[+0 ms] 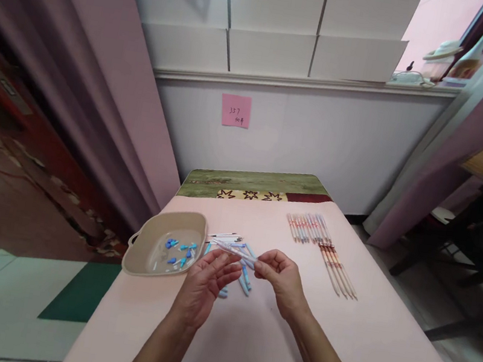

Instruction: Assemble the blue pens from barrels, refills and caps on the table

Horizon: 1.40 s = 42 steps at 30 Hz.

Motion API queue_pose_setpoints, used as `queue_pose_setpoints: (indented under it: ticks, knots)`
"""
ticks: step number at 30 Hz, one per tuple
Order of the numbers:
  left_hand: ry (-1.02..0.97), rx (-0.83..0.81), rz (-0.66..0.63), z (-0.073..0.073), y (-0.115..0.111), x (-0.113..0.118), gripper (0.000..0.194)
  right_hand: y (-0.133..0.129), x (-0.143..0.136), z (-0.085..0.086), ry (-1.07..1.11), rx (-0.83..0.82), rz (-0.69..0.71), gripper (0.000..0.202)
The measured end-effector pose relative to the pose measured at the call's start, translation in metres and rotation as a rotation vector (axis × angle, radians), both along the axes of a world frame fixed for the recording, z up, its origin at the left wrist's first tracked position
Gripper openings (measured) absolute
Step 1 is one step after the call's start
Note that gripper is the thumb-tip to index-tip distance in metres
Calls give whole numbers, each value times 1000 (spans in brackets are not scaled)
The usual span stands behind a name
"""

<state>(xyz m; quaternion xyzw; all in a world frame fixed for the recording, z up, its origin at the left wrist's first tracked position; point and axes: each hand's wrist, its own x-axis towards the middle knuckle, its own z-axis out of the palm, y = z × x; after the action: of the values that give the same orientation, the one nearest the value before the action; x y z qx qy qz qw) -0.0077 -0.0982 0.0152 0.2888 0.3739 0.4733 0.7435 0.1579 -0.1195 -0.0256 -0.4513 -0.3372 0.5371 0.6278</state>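
Pen (239, 254) is resting between pinching fingers of the left hand (206, 282) and right hand (284, 281), apparently for steadiness.

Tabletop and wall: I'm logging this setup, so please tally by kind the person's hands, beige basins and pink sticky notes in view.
Hands: 2 (left hand, right hand)
Beige basin: 1
Pink sticky note: 1
Total: 4
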Motion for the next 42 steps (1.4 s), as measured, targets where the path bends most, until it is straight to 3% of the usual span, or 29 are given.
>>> queue_pose_setpoints:
  ticks: [6,11,16,20,27,29,34,42]
  knots:
    - [-35,-43,198,-21,4,25,29,-23,-24,-20,-193,65,-142,31]
    - [-39,-65,202,-28,2,33,29,-32,-28,-19,-508,82,-275,23]
    - [96,16,225,-32,2,30,24,-32,-28,-20,-551,-12,-99,32]
    - [197,105,242,-36,2,30,23,-32,-28,-29,-554,-22,-44,41]
    - [238,132,202,-37,0,32,20,-31,-22,-37,-152,-140,156,52]
    - [239,144,209,-38,1,33,20,-32,-19,-37,-195,-119,143,47]
    - [272,120,246,-41,4,33,24,-33,-17,-28,-607,12,-69,24]
    - [372,80,211,-48,8,37,31,-31,-15,-30,-623,-87,12,12]
